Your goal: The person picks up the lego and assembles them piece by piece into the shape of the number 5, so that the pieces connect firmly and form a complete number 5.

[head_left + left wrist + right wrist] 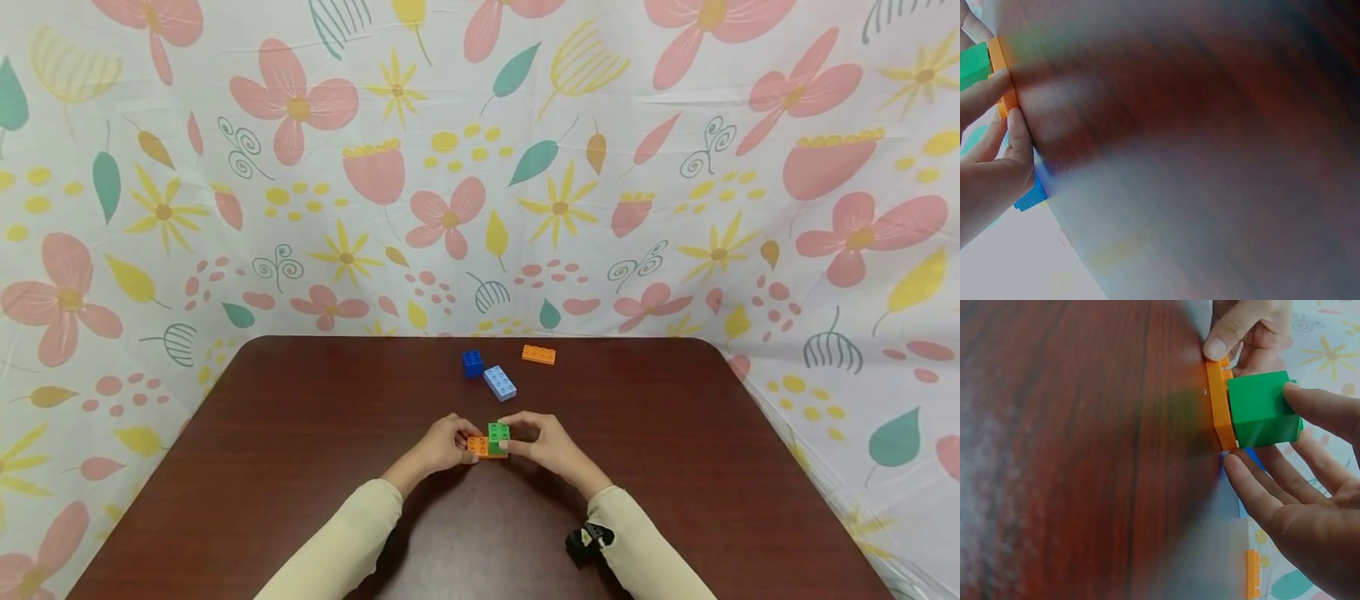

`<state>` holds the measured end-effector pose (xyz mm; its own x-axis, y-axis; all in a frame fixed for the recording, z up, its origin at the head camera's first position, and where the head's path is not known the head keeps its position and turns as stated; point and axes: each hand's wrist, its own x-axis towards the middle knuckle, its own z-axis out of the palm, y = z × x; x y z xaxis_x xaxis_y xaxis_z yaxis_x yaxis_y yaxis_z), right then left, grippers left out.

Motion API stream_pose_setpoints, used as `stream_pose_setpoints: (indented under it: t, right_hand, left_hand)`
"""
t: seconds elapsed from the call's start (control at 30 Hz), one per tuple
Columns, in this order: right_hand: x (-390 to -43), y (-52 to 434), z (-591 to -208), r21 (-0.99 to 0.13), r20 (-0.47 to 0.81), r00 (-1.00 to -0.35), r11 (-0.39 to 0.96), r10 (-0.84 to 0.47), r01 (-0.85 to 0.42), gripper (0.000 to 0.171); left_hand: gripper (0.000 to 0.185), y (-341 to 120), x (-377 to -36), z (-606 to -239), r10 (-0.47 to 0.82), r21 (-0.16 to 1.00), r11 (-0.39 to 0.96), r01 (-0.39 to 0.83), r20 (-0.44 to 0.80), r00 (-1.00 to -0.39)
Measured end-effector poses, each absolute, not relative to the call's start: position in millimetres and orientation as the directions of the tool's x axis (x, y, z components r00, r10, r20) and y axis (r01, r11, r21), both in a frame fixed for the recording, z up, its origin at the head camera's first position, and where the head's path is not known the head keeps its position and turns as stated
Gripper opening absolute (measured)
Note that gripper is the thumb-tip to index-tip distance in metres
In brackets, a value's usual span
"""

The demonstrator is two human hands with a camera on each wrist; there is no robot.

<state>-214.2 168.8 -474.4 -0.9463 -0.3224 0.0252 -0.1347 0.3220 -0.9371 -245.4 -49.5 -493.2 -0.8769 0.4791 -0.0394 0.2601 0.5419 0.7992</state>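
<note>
Seating green brick [498, 432] onto orange plate [477, 446]: left hand [444, 443] pinching plate, right hand [542, 442] gripping green brick; probably needs straight press down, studs aligned

Bricks: two orange [538, 354] [477, 446], two blue [472, 363] [499, 382], one green [498, 436].

Dark wooden table [300, 467], orange plate [477, 447], dark blue brick [472, 363], light blue brick [499, 382], orange brick [538, 354]
</note>
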Motion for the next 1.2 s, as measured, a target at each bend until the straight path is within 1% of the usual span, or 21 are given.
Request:
stream_pose_setpoints:
  t: [0.07, 0.17, 0.3, 0.57, 0.8, 1.03, 1.2]
  right_hand:
    - [-214, 168, -474, -0.936, 0.011, -0.949, 0.331, -0.315, -0.121, 0.036]
    - [-220, 171, -484, -0.931, 0.023, -0.948, 0.340, -0.319, -0.137, 0.035]
    - [-222, 171, -485, -0.927, 0.041, -0.941, 0.339, -0.336, -0.161, 0.034]
    - [-223, 171, -484, -0.929, 0.032, -0.944, 0.340, -0.328, -0.150, 0.035]
    - [-224, 169, -482, -0.919, 0.024, -0.950, 0.368, -0.311, -0.143, 0.035]
    - [-223, 168, -480, -0.925, 0.021, -0.952, 0.355, -0.307, -0.135, 0.034]
    - [-224, 169, -482, -0.908, 0.025, -0.954, 0.392, -0.299, -0.147, 0.033]
  left_hand:
    - [0.030, -49, -245, -493, 0.480, 0.798, 0.542, 0.262, -0.038, -0.876]
    - [0.030, -49, -245, -493, 0.481, 0.797, 0.542, 0.265, -0.036, -0.876]
    - [0.030, -49, -245, -493, 0.481, 0.797, 0.544, 0.263, -0.040, -0.876]
    - [0.029, -49, -245, -491, 0.478, 0.802, 0.540, 0.257, -0.041, -0.878]
    - [0.029, -50, -245, -490, 0.483, 0.806, 0.535, 0.254, -0.045, -0.874]
    - [0.029, -50, -245, -489, 0.476, 0.804, 0.536, 0.257, -0.036, -0.879]
    - [0.029, -49, -244, -490, 0.480, 0.800, 0.543, 0.257, -0.045, -0.876]
